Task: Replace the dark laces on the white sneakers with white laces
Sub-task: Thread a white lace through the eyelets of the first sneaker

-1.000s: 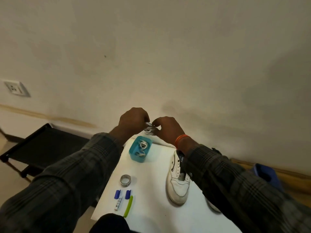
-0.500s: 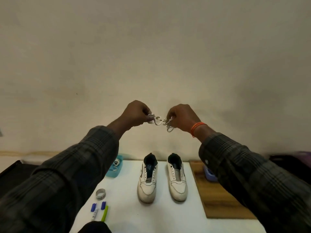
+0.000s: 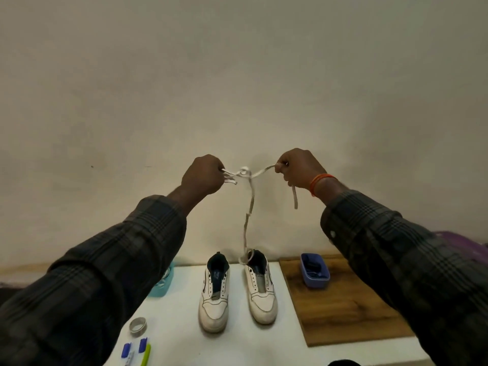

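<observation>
Two white sneakers, the left one and the right one, stand side by side on the white table, toes toward me, with no laces in their eyelets. High above them my left hand and my right hand each pinch part of a white lace. The lace is stretched between the hands with a small tangle in the middle. One long strand hangs down to the right sneaker's collar; a short end dangles under my right hand.
A teal tub holding white laces sits left of the sneakers, half hidden by my left sleeve. A blue tub with dark laces rests on a wooden board at the right. A tape roll and markers lie front left.
My hands rose from the teal tub with a bundled white lace and pulled apart, so the lace unwound and one strand dropped toward the right sneaker. The view swung right.
</observation>
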